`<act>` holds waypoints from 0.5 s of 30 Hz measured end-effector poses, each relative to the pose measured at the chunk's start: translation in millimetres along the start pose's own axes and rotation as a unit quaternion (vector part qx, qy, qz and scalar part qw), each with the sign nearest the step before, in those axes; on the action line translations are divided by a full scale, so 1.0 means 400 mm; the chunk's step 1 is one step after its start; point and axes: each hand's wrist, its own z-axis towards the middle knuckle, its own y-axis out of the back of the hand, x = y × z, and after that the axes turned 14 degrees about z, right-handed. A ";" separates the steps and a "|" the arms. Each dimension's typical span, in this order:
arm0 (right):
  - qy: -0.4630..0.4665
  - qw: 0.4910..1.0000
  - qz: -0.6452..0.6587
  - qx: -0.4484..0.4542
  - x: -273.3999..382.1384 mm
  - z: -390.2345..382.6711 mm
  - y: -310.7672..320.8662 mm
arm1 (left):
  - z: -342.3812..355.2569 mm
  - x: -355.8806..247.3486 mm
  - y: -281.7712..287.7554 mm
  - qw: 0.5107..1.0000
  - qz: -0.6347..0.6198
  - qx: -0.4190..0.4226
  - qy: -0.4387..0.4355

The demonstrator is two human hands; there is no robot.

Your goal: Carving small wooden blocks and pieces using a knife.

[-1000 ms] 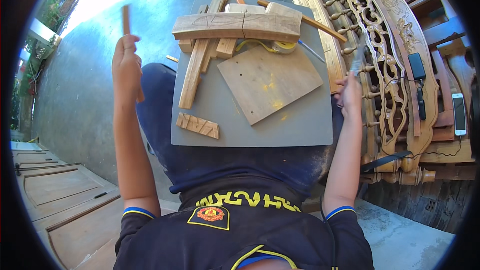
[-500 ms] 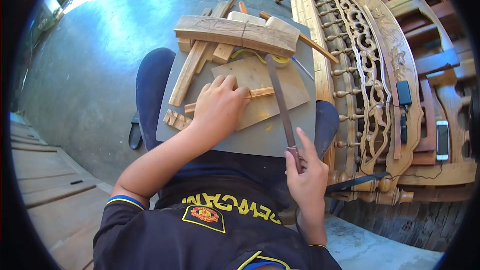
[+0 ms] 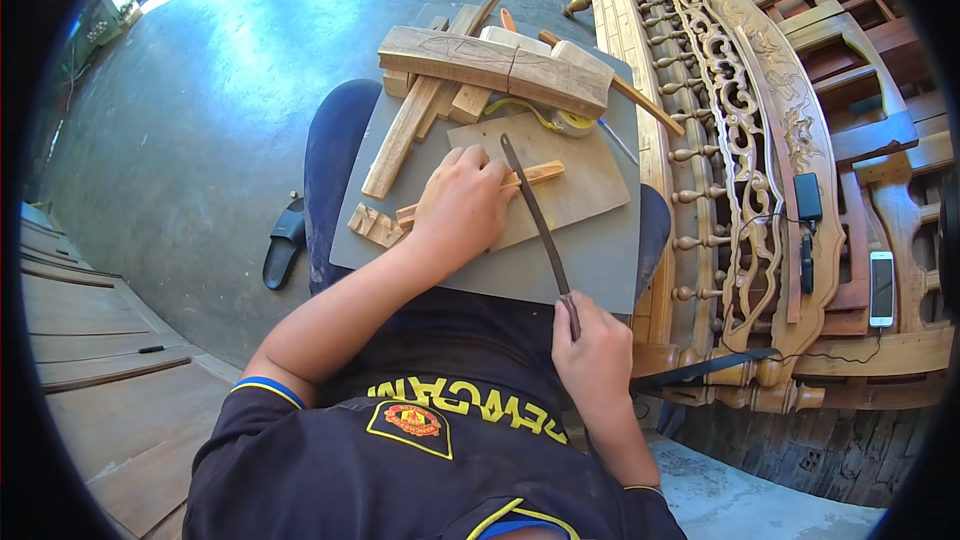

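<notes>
My left hand (image 3: 463,202) is closed over a slim wooden stick (image 3: 543,173), pressing it down on a thin flat board (image 3: 590,195). One end of the stick pokes out past my fingers on each side. My right hand (image 3: 597,345) grips the handle of a long, narrow dark file (image 3: 538,220), which has a small hole near its rounded tip. The blade lies across the stick just right of my left fingers, turned nearly edge-on. Beside my left wrist is a small notched wood block (image 3: 375,225).
A grey panel (image 3: 480,285) rests over my lap. Toward its far side lie a thick wooden beam (image 3: 490,70), a long wood strip (image 3: 405,145) and a yellow tape measure (image 3: 572,122). Carved wooden furniture (image 3: 735,130) stands at right, with a phone (image 3: 881,290) on it.
My right hand has moved slightly left, and the file has swung left and turned from its flat side toward its edge. My right fingers have closed more around the handle.
</notes>
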 end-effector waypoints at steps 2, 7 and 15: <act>0.023 1.000 -0.010 0.009 -0.015 0.036 -0.011 | 0.000 0.006 0.000 1.000 0.004 0.009 0.006; 0.055 0.998 -0.006 0.020 -0.022 0.020 -0.006 | 0.002 -0.003 0.008 0.999 0.013 0.022 0.023; 0.031 0.999 -0.003 0.035 -0.006 0.029 0.014 | 0.037 0.029 -0.008 1.000 0.009 0.001 -0.009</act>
